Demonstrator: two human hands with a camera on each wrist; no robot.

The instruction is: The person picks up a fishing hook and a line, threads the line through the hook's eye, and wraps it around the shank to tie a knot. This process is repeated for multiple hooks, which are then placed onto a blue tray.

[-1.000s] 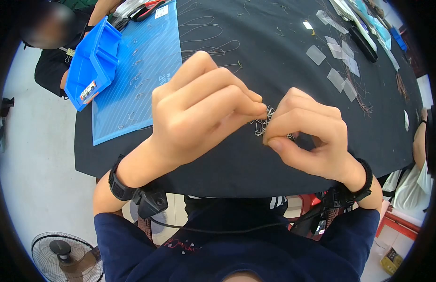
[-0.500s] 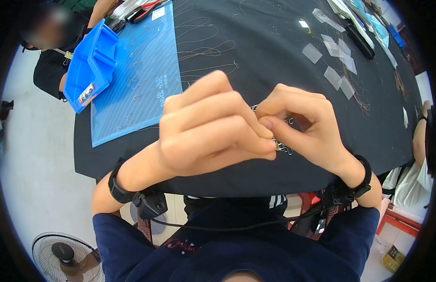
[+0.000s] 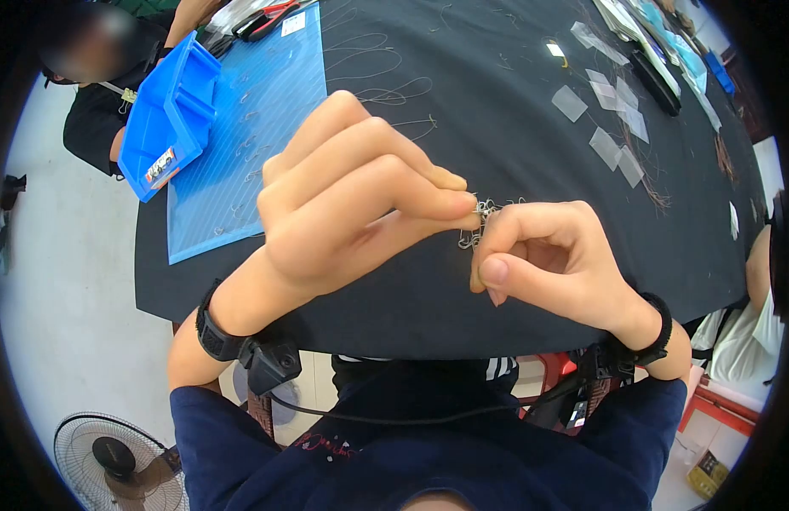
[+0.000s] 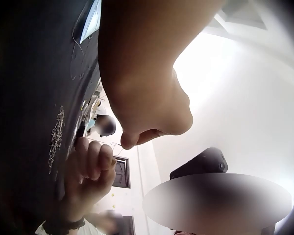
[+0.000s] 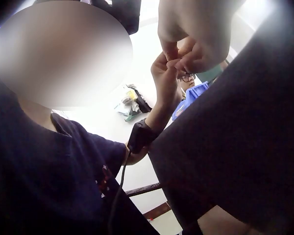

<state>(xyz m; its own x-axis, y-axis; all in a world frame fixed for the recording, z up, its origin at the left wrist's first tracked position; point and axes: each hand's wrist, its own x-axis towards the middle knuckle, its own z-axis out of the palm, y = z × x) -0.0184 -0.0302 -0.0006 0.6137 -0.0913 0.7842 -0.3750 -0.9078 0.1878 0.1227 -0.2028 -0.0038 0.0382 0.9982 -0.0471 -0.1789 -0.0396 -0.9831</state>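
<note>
While the left hand point(image 3: 335, 204) pinches a small metal hook point(image 3: 483, 208) in its fingers, the right hand point(image 3: 556, 264) keeps its fingers curled just beside; whether they grip something, I cannot tell. The pile of hooks point(image 4: 56, 139) lies below, on the black worktop point(image 3: 394, 319). To the right, clear squares point(image 3: 605, 146) are scattered; to the left are a blue sheet point(image 3: 284, 85), a blue bin point(image 3: 169, 119) and another person point(image 3: 88, 128). One fan point(image 3: 114, 460) stands over the pale floor point(image 3: 71, 298).
</note>
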